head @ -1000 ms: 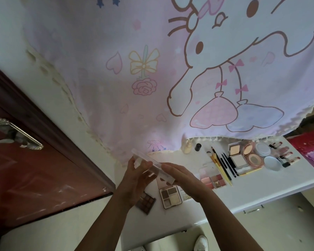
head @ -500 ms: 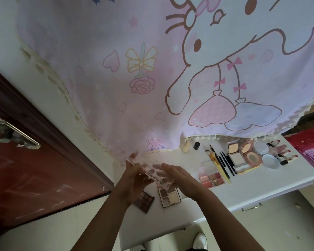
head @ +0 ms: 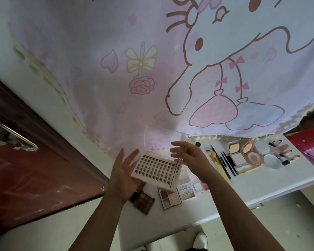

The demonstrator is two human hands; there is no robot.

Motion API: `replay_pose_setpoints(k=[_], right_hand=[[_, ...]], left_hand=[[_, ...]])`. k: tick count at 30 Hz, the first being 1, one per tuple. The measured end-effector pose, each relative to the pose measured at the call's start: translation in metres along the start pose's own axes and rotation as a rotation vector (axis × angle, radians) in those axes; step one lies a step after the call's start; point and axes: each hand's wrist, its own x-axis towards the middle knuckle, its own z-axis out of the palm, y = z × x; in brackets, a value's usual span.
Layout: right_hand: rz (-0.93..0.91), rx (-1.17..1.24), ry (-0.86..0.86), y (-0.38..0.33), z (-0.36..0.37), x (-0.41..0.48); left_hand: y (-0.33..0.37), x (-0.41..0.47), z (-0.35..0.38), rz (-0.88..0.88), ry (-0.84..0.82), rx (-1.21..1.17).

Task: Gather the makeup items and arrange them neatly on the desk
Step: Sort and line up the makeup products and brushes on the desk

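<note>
A clear false-lash case (head: 156, 170) lies open in the palm of my left hand (head: 122, 175) above the left end of the white desk (head: 265, 187). Rows of dark lash clusters fill its tray, and its transparent lid (head: 163, 140) stands upright behind. At the case's right corner, against the lid, my right hand (head: 190, 156) has its fingers spread. Below the case lie a brown eyeshadow palette (head: 144, 202), a neutral palette (head: 169, 198) and a glitter palette (head: 186, 191).
Brushes and pencils (head: 221, 162), square compacts (head: 235, 153), round compacts (head: 252, 151) and lipsticks (head: 284, 153) lie in rows on the desk's right half. A pink cartoon curtain (head: 170, 69) hangs behind. A red-brown door (head: 25, 178) stands at left, a white shoe (head: 200, 240) below.
The closed case between both hands has been opened. Its lid now stands up, the lash tray faces me, and my fingers have spread apart.
</note>
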Motion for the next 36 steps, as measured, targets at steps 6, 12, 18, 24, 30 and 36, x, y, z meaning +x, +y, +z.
replay_pose_setpoints(k=[6, 12, 18, 24, 30, 36], right_hand=[[-0.074, -0.259, -0.058, -0.012, -0.007, 0.027], [-0.081, -0.497, -0.086, 0.002, -0.006, 0.070], [0.083, -0.470, -0.001, 0.032, -0.005, 0.098], [0.210, -0.544, 0.001, 0.069, -0.005, 0.128], [0.257, -0.709, 0.053, 0.091, -0.007, 0.153], [0.251, -0.681, 0.061, 0.095, -0.004, 0.168]], left_hand=[[0.001, 0.037, 0.001, 0.118, 0.134, 0.625], [-0.008, 0.088, 0.003, 0.174, 0.268, 0.676], [-0.026, 0.123, 0.003, 0.108, 0.312, 0.705], [-0.045, 0.150, -0.015, 0.015, 0.346, 0.743], [-0.045, 0.175, -0.015, -0.050, 0.365, 0.765], [-0.039, 0.186, -0.017, -0.006, 0.405, 0.790]])
